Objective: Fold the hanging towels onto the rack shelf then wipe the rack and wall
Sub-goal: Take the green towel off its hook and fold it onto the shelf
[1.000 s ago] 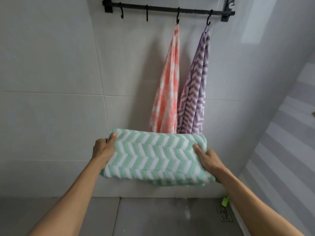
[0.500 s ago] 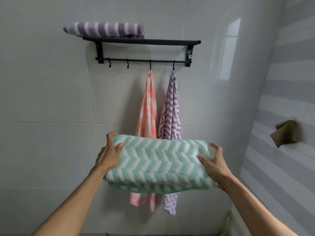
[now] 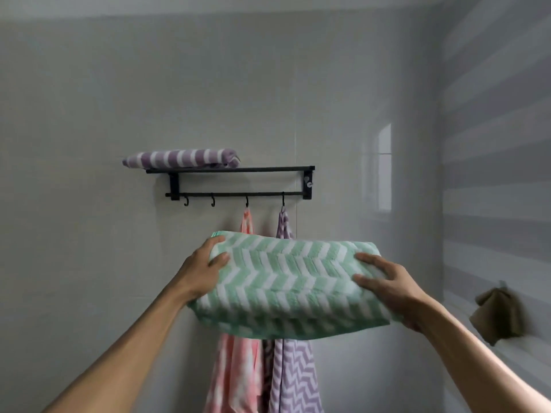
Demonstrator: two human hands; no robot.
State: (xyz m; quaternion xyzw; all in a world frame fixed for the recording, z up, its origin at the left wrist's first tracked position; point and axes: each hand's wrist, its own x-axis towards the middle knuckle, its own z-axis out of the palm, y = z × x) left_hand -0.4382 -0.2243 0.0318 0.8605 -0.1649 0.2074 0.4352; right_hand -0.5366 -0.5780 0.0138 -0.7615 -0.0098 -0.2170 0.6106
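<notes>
A folded purple-and-white striped towel (image 3: 182, 158) lay on the left end of the black wall rack's shelf (image 3: 230, 169), its left edge overhanging the shelf. Below the shelf ran the rack's rail with four hooks (image 3: 213, 200); the two on the left were bare. The left hand (image 3: 202, 271) gripped the left end of a folded green-and-white chevron towel (image 3: 286, 284), thumb curled over the top and fingers wrapped behind it. The bundle was held in the air in front of the tiled wall (image 3: 89, 114), below the rack and not touching it. Behind it, a pink-and-white towel (image 3: 235, 374) hung from the third hook and a purple chevron towel (image 3: 293, 377) from the fourth, side by side, their middles hidden by the green towel. The right hand (image 3: 390, 286) held the bundle's right end, with fingers spread across the top face and curled onto it. Farther right, a brownish cloth (image 3: 498, 315) hung against the striped side wall (image 3: 501, 144), blurred.
</notes>
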